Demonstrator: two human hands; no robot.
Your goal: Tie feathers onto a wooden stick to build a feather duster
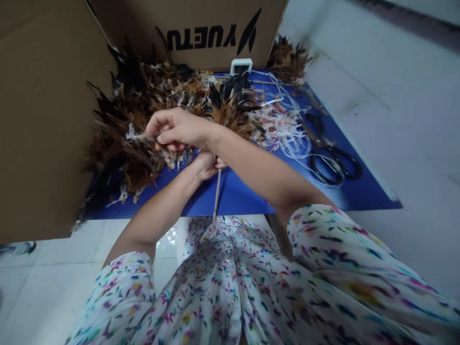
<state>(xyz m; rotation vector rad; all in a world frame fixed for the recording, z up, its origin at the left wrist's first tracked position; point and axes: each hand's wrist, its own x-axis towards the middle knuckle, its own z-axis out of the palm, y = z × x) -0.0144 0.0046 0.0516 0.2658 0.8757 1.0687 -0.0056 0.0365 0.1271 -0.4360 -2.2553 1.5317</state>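
My left hand (208, 165) is closed round a thin wooden stick (217, 196), whose lower end points toward my lap. In line with it, beyond my right forearm, stands a bunch of black and brown feathers (232, 108); the join is hidden, but together they look like a feather duster. Crossing over the left wrist, my right hand (176, 128) has its fingers curled and thumb pressed in. At its fingertips lies a pale feather tuft (134, 134); whether it is pinched I cannot tell. A large pile of loose brown and black feathers (143, 96) spreads behind.
Black-handled scissors (334, 163) lie at the right of the blue board (251, 191), beside tangled white strips (287, 129). A white-framed object (241, 63) stands at the back. Cardboard boxes (201, 52) wall the left and rear. More feathers (287, 60) sit back right.
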